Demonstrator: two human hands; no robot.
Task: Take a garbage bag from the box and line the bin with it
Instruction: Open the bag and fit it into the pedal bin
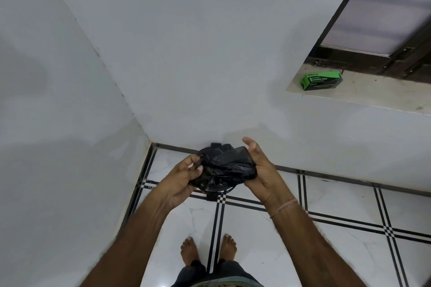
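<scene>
A crumpled black garbage bag (225, 165) is held between both hands in front of me, above the floor near the room's corner. My left hand (184, 177) pinches its left edge with fingers closed on the plastic. My right hand (258, 170) cups the bag's right side, thumb raised. Below the bag, a dark round bin (214, 190) stands on the floor against the wall, mostly hidden by the bag and my hands. The green garbage bag box (321, 81) lies on the window ledge at the upper right.
White walls meet in a corner (140, 123) to my left. The window ledge (373, 95) and a dark window frame (363, 58) are at the upper right. My bare feet (210, 249) stand on white floor tiles with black lines.
</scene>
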